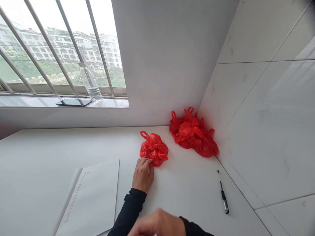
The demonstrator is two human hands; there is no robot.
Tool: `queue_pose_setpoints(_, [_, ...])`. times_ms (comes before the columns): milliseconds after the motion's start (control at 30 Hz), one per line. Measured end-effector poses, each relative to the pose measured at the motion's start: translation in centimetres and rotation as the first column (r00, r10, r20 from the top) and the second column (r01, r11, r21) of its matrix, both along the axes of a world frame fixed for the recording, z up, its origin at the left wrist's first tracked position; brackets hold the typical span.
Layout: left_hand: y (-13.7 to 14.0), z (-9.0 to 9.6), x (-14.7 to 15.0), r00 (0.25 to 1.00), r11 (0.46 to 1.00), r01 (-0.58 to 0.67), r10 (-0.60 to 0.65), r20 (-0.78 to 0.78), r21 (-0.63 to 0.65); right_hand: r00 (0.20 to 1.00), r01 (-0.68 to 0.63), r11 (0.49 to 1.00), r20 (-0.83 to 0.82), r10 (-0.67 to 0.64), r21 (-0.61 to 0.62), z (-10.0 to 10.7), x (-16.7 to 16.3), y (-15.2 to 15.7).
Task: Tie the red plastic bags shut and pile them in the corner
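Fingertips of the left hand (144, 172) touch the near lower edge of a knotted red plastic bag (154, 146) on the table; whether they pinch it or only rest there, I cannot tell. Blurred at the bottom edge, the right hand (158, 224) has its fingers cut off, so its grip cannot be told either.

Largest around them is the white table (61, 144), cut off at the left and bottom. Marble-like tiled wall (258, 114) closes off its right side. Metal bars cross the window (56, 49), which runs out of view at the top and left. An open notebook (93, 196) lies left of the left arm; the bottom edge cuts it off, the dark sleeve (131, 206) meets its lower right corner, and its column of marks is too small to read. Several more red bags (192, 131) are heaped in the corner behind and right of the single one, overlapping so that I cannot count them. On the sill stand a clear bottle (91, 83) and, just beside it, a flat dark device (73, 102). Smallest, near the right wall, is a pen (223, 196) whose clear barrel almost vanishes against the white.
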State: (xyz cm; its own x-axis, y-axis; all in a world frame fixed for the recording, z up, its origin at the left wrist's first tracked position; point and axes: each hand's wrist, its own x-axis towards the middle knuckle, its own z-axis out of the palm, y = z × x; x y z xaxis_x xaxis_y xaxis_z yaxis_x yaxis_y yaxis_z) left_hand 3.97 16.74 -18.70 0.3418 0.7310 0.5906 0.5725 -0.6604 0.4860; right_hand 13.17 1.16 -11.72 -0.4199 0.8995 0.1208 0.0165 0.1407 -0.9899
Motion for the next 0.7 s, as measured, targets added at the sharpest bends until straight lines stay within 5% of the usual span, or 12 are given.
queue_pose_setpoints(67, [-1.5, 0.3, -0.4, 0.999, 0.999, 0.010, -0.009, 0.037, -0.032, 0.962, 0.273, 0.962, 0.016, -0.273, 0.020, -0.8, 3.1, 2.1])
queue_pose_setpoints(100, [-2.2, 0.4, -0.5, 0.998, 0.999, 0.011, -0.008, 0.055, -0.046, 0.891, 0.451, 0.891, 0.022, -0.453, 0.043, -1.2, 4.6, 3.0])
queue_pose_setpoints(167, [-3.3, 0.7, -0.7, 0.996, 0.997, 0.006, 0.000, 0.087, -0.073, 0.617, 0.761, 0.619, 0.077, -0.783, 0.192, -2.1, 7.3, 4.2])
queue_pose_setpoints(233, [-4.0, 1.0, -0.8, 0.994, 0.995, 0.007, 0.004, 0.106, -0.100, 0.480, 0.811, 0.490, 0.113, -0.870, 0.321, -2.9, 8.8, 4.7])
queue_pose_setpoints(433, [-4.4, 1.6, -0.6, 0.995, 0.982, 0.093, -0.084, 0.057, -0.164, 0.507, 0.666, 0.559, 0.250, -0.825, 0.494, -4.1, 8.0, 5.2])
queue_pose_setpoints(700, [-4.6, 1.9, -0.4, 0.991, 0.977, 0.126, -0.133, -0.026, -0.170, 0.532, 0.742, 0.572, 0.211, -0.820, 0.350, -4.7, 8.4, 5.2])
